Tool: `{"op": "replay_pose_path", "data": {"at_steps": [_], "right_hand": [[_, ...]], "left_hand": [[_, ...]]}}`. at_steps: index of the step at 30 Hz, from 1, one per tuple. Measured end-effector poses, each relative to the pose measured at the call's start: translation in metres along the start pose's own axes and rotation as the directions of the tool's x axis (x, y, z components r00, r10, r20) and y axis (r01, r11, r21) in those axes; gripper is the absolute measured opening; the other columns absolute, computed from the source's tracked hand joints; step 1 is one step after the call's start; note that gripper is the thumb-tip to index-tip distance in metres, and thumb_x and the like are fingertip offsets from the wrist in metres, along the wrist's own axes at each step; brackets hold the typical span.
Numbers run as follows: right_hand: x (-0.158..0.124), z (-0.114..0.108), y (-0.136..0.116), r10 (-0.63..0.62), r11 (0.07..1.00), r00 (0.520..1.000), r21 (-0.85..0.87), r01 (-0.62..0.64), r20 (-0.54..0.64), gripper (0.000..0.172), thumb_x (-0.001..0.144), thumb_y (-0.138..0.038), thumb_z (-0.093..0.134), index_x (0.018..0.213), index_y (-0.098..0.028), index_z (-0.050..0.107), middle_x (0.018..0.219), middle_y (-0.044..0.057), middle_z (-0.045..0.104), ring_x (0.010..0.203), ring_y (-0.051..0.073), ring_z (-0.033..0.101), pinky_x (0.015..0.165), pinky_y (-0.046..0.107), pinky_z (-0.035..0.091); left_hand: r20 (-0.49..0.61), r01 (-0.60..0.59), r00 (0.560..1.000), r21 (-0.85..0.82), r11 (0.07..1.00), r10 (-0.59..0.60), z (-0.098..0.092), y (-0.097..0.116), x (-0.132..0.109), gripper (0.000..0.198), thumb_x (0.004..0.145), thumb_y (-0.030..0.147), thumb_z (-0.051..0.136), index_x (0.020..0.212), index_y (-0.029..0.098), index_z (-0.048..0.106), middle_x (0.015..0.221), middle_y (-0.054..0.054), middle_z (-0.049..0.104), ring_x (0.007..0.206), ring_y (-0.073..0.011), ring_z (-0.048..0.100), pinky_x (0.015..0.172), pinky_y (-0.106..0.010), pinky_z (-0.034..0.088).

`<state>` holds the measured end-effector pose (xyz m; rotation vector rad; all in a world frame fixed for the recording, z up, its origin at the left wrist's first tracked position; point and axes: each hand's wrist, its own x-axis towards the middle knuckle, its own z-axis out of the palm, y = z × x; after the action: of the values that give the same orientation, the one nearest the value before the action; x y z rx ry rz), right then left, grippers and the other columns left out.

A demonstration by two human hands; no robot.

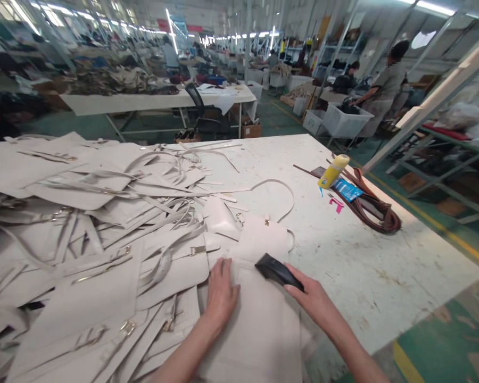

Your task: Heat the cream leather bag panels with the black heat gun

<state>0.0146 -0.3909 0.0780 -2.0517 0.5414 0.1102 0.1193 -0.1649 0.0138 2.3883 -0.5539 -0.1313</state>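
A pale beige leather-like bag piece (pixel 259 319) lies before me on the table, its flap (pixel 263 239) with a small gold clasp (pixel 267 222) pointing away. My left hand (pixel 222 292) rests on the piece's left edge, palm down with fingers stretched forward. In my right hand (pixel 309 290) is a black hand-held tool shaped like a hair clipper (pixel 277 270), its wide head over the fold below the flap. Whether the head touches the surface I cannot tell. A thin beige strap (pixel 283 187) curls out beyond the flap.
Beige bag pieces (pixel 91 303) with straps and gold buckles are heaped on the left. On the white table (pixel 367 282) at the right lie a yellow bottle (pixel 333 171), a blue packet (pixel 347 189), a pink item (pixel 337 204) and coiled brown straps (pixel 383 221). A slanted beam (pixel 427 106) rises at the right.
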Motion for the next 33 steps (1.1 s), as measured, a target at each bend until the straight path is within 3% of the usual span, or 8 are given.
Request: {"op": "replay_pose_path", "data": {"at_steps": [5, 9, 14, 18, 22, 27, 30, 33], "right_hand": [[0.026, 0.045, -0.041, 0.0, 0.988, 0.995, -0.156, 0.016, 0.103, 0.055, 0.072, -0.031, 0.055, 0.127, -0.028, 0.046, 0.125, 0.004, 0.055, 0.113, 0.027, 0.05, 0.098, 0.04, 0.034], [0.032, 0.049, -0.061, -0.009, 0.986, 0.988, -0.166, 0.035, 0.155, 0.054, 0.073, -0.03, 0.052, 0.126, -0.026, 0.047, 0.123, 0.004, 0.056, 0.111, 0.026, 0.052, 0.096, 0.039, 0.036], [0.019, 0.038, -0.057, 0.015, 0.984, 0.98, -0.179, 0.022, 0.199, 0.052, 0.072, -0.029, 0.052, 0.124, -0.025, 0.05, 0.122, 0.002, 0.057, 0.112, 0.025, 0.05, 0.097, 0.039, 0.035], [0.029, 0.058, -0.06, 0.011, 0.994, 0.996, -0.113, 0.0, 0.09, 0.054, 0.069, -0.033, 0.055, 0.122, -0.024, 0.052, 0.113, 0.003, 0.063, 0.106, 0.026, 0.054, 0.092, 0.038, 0.04], [0.044, 0.065, -0.064, 0.009, 0.992, 0.999, 0.126, -0.004, -0.038, 0.057, 0.07, -0.038, 0.055, 0.124, -0.021, 0.05, 0.089, 0.002, 0.069, 0.079, 0.022, 0.062, 0.073, 0.034, 0.048], [0.031, 0.035, -0.049, 0.182, 0.93, 0.981, 0.336, -0.147, -0.073, 0.065, 0.073, -0.043, 0.054, 0.132, -0.022, 0.038, 0.059, -0.004, 0.06, 0.046, 0.014, 0.052, 0.045, 0.025, 0.042], [0.016, 0.027, -0.037, 0.196, 0.939, 0.98, 0.294, -0.177, -0.034, 0.063, 0.071, -0.042, 0.056, 0.129, -0.022, 0.043, 0.062, -0.003, 0.063, 0.05, 0.016, 0.055, 0.049, 0.027, 0.045], [0.009, 0.033, -0.031, 0.107, 0.97, 0.994, 0.224, -0.097, -0.03, 0.058, 0.067, -0.04, 0.059, 0.122, -0.021, 0.053, 0.083, 0.002, 0.069, 0.073, 0.022, 0.061, 0.066, 0.033, 0.049]], "left_hand": [[0.009, 0.138, 0.99, -0.278, 0.951, -0.141, 0.013, -0.024, -0.012, 0.071, 0.066, 0.008, 0.043, 0.133, 0.014, 0.023, 0.137, -0.011, 0.033, 0.127, -0.0209, 0.029, 0.109, -0.039, 0.024], [0.012, 0.181, 0.98, -0.459, 0.87, -0.198, 0.019, -0.024, -0.01, 0.081, 0.06, 0.004, 0.044, 0.137, 0.016, 0.019, 0.139, -0.008, 0.033, 0.128, -0.0206, 0.03, 0.11, -0.038, 0.024], [0.044, 0.219, 0.968, -0.63, 0.745, -0.247, 0.017, -0.025, -0.013, 0.084, 0.058, 0.001, 0.044, 0.137, 0.02, 0.022, 0.139, -0.004, 0.034, 0.128, -0.0201, 0.031, 0.11, -0.037, 0.022], [0.054, 0.234, 0.96, -0.694, 0.681, -0.274, 0.023, -0.026, -0.014, 0.084, 0.055, -0.001, 0.043, 0.135, 0.018, 0.027, 0.14, -0.005, 0.033, 0.129, -0.0197, 0.029, 0.111, -0.036, 0.018], [0.182, 0.323, 0.938, -0.765, 0.557, -0.293, 0.021, -0.026, 0.001, 0.077, 0.053, 0.002, 0.048, 0.128, 0.013, 0.036, 0.127, -0.011, 0.049, 0.115, -0.0225, 0.047, 0.1, -0.036, 0.036], [0.259, 0.349, 0.935, -0.8, 0.488, -0.244, 0.012, -0.021, 0.047, 0.04, 0.059, 0.016, 0.058, 0.099, 0.012, 0.059, 0.098, -0.009, 0.066, 0.093, -0.0249, 0.059, 0.086, -0.035, 0.044], [0.291, 0.354, 0.934, -0.82, 0.449, -0.206, 0.012, -0.017, 0.062, 0.04, 0.059, 0.015, 0.054, 0.099, 0.013, 0.061, 0.091, -0.006, 0.068, 0.085, -0.0234, 0.061, 0.079, -0.034, 0.046], [0.321, 0.359, 0.933, -0.858, 0.367, -0.16, 0.012, -0.015, 0.059, 0.049, 0.061, 0.014, 0.05, 0.11, 0.015, 0.058, 0.095, -0.004, 0.067, 0.083, -0.0217, 0.062, 0.078, -0.034, 0.047]]}}
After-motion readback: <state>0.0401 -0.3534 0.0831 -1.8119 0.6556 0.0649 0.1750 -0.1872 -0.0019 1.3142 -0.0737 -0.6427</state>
